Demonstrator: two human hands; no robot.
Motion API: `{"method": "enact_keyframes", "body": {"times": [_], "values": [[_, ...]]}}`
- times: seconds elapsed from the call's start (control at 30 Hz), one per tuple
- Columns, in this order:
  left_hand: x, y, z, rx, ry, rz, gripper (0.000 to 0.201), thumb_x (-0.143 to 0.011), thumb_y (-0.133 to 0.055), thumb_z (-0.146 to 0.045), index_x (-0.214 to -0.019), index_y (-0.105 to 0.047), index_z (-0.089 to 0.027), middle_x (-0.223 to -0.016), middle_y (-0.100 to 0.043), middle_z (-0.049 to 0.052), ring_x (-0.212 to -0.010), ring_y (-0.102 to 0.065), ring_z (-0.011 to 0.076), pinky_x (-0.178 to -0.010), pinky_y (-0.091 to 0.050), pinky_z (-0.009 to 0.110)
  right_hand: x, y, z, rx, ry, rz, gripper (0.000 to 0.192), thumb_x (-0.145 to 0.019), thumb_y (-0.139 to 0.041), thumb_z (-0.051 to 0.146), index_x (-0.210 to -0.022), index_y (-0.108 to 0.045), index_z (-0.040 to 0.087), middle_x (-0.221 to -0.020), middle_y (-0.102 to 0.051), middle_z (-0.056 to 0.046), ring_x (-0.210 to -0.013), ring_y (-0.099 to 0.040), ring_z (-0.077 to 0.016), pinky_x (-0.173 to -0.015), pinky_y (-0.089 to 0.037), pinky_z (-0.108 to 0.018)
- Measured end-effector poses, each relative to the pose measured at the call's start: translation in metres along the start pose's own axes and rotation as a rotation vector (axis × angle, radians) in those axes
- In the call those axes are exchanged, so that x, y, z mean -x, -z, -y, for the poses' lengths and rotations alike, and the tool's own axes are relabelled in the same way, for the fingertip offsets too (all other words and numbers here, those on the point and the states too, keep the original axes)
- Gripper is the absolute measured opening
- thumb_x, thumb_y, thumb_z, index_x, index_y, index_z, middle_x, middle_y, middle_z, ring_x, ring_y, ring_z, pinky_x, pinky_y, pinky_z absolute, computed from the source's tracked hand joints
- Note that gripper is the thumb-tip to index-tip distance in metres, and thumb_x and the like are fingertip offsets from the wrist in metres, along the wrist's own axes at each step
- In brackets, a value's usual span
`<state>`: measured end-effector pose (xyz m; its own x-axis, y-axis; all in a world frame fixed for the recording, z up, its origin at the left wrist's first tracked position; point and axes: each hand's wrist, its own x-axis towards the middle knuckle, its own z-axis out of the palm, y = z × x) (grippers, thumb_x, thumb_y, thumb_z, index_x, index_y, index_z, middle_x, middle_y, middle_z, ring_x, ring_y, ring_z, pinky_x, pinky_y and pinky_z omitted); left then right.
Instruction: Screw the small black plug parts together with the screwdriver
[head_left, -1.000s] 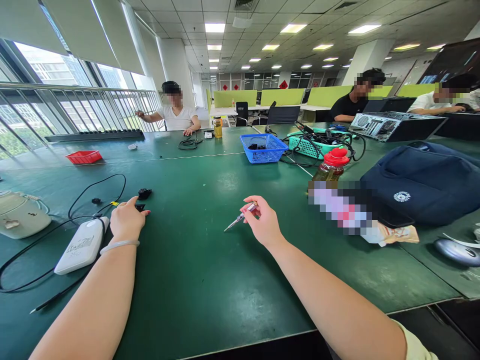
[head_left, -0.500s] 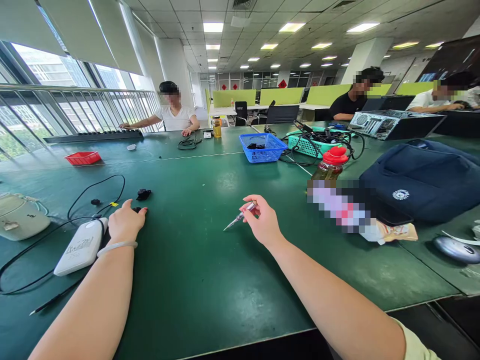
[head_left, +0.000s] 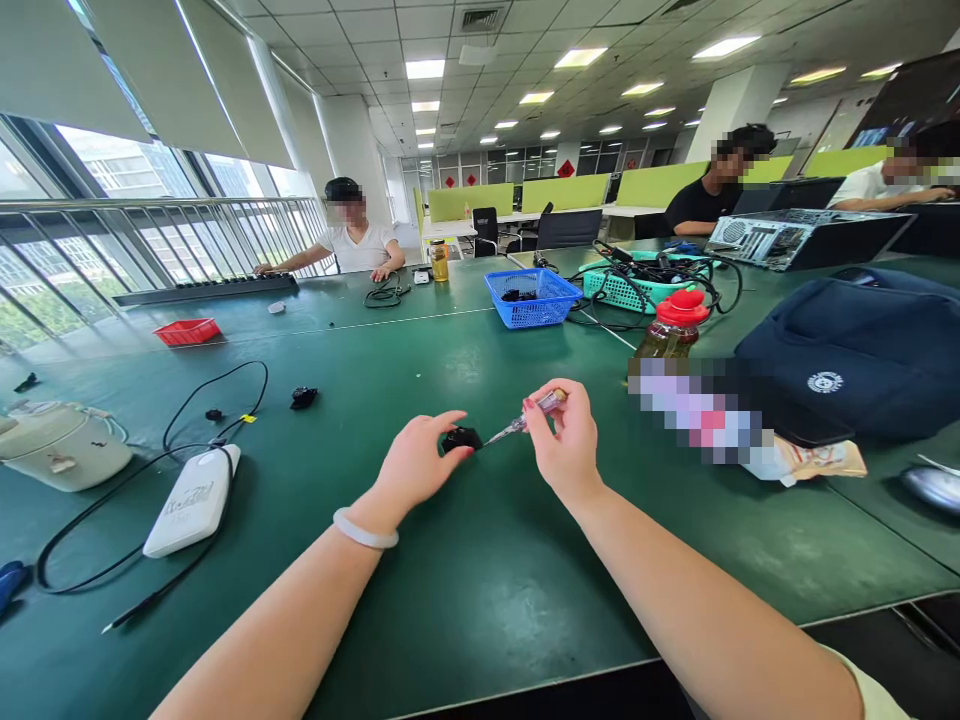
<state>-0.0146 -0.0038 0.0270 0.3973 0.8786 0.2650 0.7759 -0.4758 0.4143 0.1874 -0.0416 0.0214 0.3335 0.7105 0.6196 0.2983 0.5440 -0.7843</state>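
Between the thumb and fingers of my left hand (head_left: 420,462) is a small black part (head_left: 460,439), held at the middle of the green table (head_left: 390,610); its exact kind is too small to make out. My right hand (head_left: 568,440) is closed round the clear handle of a slim screwdriver (head_left: 517,425). The screwdriver's metal tip points left and down, right beside the black part; I cannot tell whether they touch. Another small black piece (head_left: 304,398) lies on the table to the left of my left hand.
At the left are a white power bank (head_left: 193,500), a black cable (head_left: 56,535), a pale round pot (head_left: 64,445) and a red tray (head_left: 187,332). Farther back stand blue (head_left: 534,312) and green baskets (head_left: 630,290). A red-lidded bottle (head_left: 671,330) and dark bag (head_left: 862,360) stand right; people sit beyond.
My left hand has moved from beside the power bank to the table's middle, bringing the small black part. The right hand has shifted slightly right with the screwdriver, whose tip is now beside the part.
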Motion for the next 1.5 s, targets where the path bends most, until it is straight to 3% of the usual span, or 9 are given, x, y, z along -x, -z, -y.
{"method": "enact_keyframes", "body": {"times": [0.2, 0.4, 0.7, 1.0, 1.13, 1.23, 1.33, 1.5], "values": [[0.002, -0.026, 0.003, 0.002, -0.063, 0.104, 0.045, -0.081, -0.069, -0.034, -0.125, -0.064, -0.027, -0.105, -0.068, 0.008, -0.1, -0.062, 0.0253, -0.091, -0.049, 0.039, 0.007, -0.002, 0.007, 0.097, 0.197, 0.134, 0.01, -0.091, -0.053, 0.03, -0.099, -0.048, 0.025, -0.083, -0.062, -0.001, -0.071, -0.063, -0.0166, -0.073, -0.053, -0.033], [-0.003, -0.031, 0.014, 0.116, -0.07, 0.131, 0.036, -0.081, -0.069, -0.033, -0.116, -0.069, -0.027, -0.1, -0.071, 0.005, -0.096, -0.062, 0.0233, -0.087, -0.049, 0.037, 0.009, -0.007, 0.004, 0.189, 0.287, 0.332, 0.005, -0.088, -0.053, 0.023, -0.092, -0.056, 0.025, -0.083, -0.065, -0.003, -0.074, -0.061, -0.0187, -0.074, -0.051, -0.034], [-0.004, -0.034, 0.016, 0.149, -0.137, 0.135, 0.023, -0.084, -0.065, -0.032, -0.105, -0.072, -0.025, -0.093, -0.071, 0.004, -0.093, -0.061, 0.0225, -0.084, -0.047, 0.036, 0.011, -0.01, 0.01, 0.242, 0.454, 0.521, 0.007, -0.087, -0.054, 0.022, -0.082, -0.058, 0.025, -0.079, -0.065, -0.003, -0.075, -0.061, -0.0191, -0.075, -0.049, -0.035], [-0.005, -0.031, 0.017, 0.095, -0.145, 0.138, 0.036, -0.081, -0.069, -0.035, -0.116, -0.069, -0.027, -0.098, -0.07, 0.004, -0.1, -0.059, 0.0243, -0.09, -0.047, 0.038, 0.003, -0.004, 0.004, 0.194, 0.188, 0.361, 0.011, -0.089, -0.054, 0.03, -0.081, -0.056, 0.024, -0.075, -0.061, -0.001, -0.067, -0.056, -0.0166, -0.068, -0.048, -0.031], [-0.005, -0.029, 0.015, 0.083, -0.144, 0.14, 0.036, -0.081, -0.07, -0.034, -0.116, -0.069, -0.026, -0.1, -0.071, 0.005, -0.102, -0.058, 0.0246, -0.092, -0.046, 0.039, 0.0, -0.002, 0.001, 0.181, 0.159, 0.364, 0.009, -0.089, -0.056, 0.029, -0.082, -0.056, 0.023, -0.076, -0.062, 0.0, -0.068, -0.057, -0.016, -0.067, -0.048, -0.03], [-0.006, -0.031, 0.015, 0.094, -0.159, 0.137, 0.03, -0.083, -0.066, -0.032, -0.112, -0.07, -0.025, -0.1, -0.072, 0.004, -0.102, -0.058, 0.024, -0.092, -0.046, 0.039, 0.004, -0.004, 0.003, 0.215, 0.254, 0.452, 0.007, -0.089, -0.055, 0.025, -0.082, -0.057, 0.023, -0.079, -0.062, -0.001, -0.07, -0.057, -0.0158, -0.07, -0.048, -0.03], [-0.007, -0.033, 0.018, 0.088, -0.197, 0.151, 0.027, -0.082, -0.064, -0.028, -0.108, -0.071, -0.025, -0.097, -0.072, 0.003, -0.1, -0.059, 0.0234, -0.092, -0.046, 0.038, 0.012, -0.01, 0.007, 0.247, 0.439, 0.557, 0.007, -0.087, -0.056, 0.018, -0.082, -0.059, 0.022, -0.084, -0.065, -0.003, -0.075, -0.058, -0.016, -0.074, -0.046, -0.031], [-0.009, -0.034, 0.022, 0.041, -0.229, 0.169, 0.044, -0.074, -0.063, -0.019, -0.117, -0.067, -0.026, -0.107, -0.071, 0.002, -0.103, -0.06, 0.0233, -0.096, -0.047, 0.038, 0.028, -0.024, 0.012, 0.303, 0.637, 0.717, 0.011, -0.08, -0.057, 0.01, -0.08, -0.063, 0.02, -0.083, -0.064, -0.002, -0.078, -0.056, -0.0164, -0.081, -0.042, -0.034]]}}
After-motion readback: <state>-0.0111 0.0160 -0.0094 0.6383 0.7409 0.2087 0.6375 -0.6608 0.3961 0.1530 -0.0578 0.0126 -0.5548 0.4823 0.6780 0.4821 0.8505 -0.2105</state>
